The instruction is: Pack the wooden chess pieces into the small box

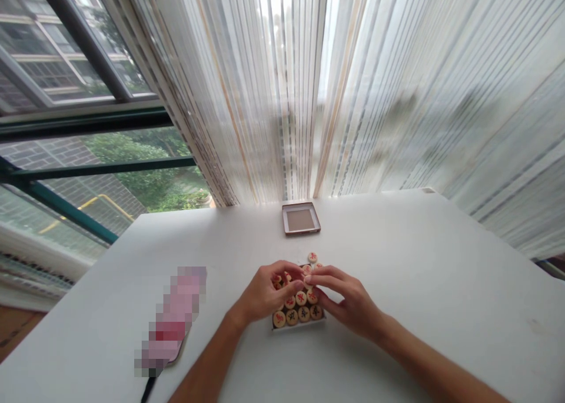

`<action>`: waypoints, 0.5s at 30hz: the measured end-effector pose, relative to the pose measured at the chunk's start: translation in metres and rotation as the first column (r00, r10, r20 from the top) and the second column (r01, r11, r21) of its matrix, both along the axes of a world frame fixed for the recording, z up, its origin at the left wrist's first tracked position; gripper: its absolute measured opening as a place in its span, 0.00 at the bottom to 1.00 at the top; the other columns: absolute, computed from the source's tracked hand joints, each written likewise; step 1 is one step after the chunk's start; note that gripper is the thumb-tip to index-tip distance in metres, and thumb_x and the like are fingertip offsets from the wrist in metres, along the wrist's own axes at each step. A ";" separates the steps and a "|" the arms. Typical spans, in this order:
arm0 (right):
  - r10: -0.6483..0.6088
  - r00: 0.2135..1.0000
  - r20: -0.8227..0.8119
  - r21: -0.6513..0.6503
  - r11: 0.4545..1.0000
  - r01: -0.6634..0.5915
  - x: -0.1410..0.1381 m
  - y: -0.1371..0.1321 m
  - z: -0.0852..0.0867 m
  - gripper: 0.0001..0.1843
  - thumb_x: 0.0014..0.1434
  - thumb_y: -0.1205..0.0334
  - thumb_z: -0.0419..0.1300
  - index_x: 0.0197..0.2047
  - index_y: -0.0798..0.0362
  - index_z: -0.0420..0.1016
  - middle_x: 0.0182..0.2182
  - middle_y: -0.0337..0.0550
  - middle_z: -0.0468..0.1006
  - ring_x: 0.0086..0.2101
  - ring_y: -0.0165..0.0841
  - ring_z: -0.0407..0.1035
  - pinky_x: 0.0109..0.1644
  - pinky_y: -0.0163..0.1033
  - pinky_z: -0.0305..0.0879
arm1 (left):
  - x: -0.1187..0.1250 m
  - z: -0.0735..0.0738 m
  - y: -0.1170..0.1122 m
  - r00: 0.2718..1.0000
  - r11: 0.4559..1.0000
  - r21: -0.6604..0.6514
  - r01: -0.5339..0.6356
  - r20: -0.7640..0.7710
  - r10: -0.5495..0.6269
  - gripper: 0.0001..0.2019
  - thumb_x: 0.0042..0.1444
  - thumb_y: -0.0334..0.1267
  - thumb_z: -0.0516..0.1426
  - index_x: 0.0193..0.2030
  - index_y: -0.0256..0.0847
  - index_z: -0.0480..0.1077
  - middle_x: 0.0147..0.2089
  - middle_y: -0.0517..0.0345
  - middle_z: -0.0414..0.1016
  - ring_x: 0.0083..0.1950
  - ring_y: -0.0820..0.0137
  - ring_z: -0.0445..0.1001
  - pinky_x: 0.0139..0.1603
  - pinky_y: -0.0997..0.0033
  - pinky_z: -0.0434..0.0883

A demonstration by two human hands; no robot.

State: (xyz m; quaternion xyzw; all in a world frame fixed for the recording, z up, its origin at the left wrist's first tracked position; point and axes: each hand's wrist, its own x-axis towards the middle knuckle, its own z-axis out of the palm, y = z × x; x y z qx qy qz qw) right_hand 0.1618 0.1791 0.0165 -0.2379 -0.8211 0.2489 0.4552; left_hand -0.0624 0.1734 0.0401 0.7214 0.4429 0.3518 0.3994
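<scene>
A shallow box (299,327) of round Chinese chess pieces sits before me, its front rows marked in red and black. My left hand (271,291) curves over the box's left side, thumb and forefinger apart, their tips close to a pale piece near the box's far right. My right hand (346,300) comes in from the other side, its fingertips on that Chinese chess piece (308,280). Beyond the box lies a loose chess piece (312,257) with a red mark, and another is partly covered by my right fingers. My hands hide some pieces in the box.
An open, brown-rimmed box lid (301,218) lies at the white table's (424,256) far edge. To the left is a blurred-out pink phone-like object (179,309) with a black cable (149,386). Striped curtains (282,97) hang behind the table, beside a window.
</scene>
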 end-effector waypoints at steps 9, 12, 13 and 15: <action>0.065 0.969 0.237 0.051 0.996 -0.080 -0.003 -0.008 0.000 0.12 0.64 0.67 0.60 0.51 0.48 0.76 0.40 0.46 0.79 0.40 0.35 0.73 0.46 0.41 0.72 | -0.032 -0.018 0.019 0.928 0.936 0.347 -0.060 -0.325 0.180 0.14 0.61 0.44 0.60 0.51 0.43 0.74 0.50 0.49 0.76 0.53 0.58 0.71 0.58 0.55 0.68; 0.101 0.934 0.343 0.078 0.988 -0.135 -0.009 -0.012 0.000 0.11 0.65 0.67 0.59 0.50 0.49 0.76 0.42 0.46 0.81 0.42 0.36 0.72 0.47 0.40 0.70 | -0.033 -0.022 0.021 0.917 0.938 0.343 -0.059 -0.353 0.187 0.14 0.62 0.44 0.59 0.52 0.42 0.73 0.50 0.49 0.76 0.53 0.59 0.71 0.57 0.56 0.68; 0.106 0.924 0.368 0.089 0.985 -0.148 -0.011 -0.014 0.001 0.11 0.65 0.67 0.59 0.49 0.49 0.76 0.42 0.46 0.81 0.43 0.36 0.72 0.47 0.40 0.70 | -0.032 -0.022 0.020 0.916 0.937 0.343 -0.058 -0.355 0.186 0.14 0.62 0.45 0.58 0.52 0.42 0.73 0.50 0.49 0.76 0.53 0.59 0.71 0.57 0.57 0.68; 0.113 0.908 0.404 0.113 0.979 -0.172 -0.014 -0.015 0.001 0.10 0.66 0.67 0.59 0.48 0.49 0.77 0.42 0.45 0.82 0.42 0.36 0.72 0.46 0.40 0.69 | -0.030 -0.021 0.019 0.916 0.938 0.342 -0.056 -0.355 0.184 0.13 0.64 0.45 0.57 0.51 0.43 0.73 0.50 0.49 0.76 0.54 0.59 0.71 0.57 0.57 0.68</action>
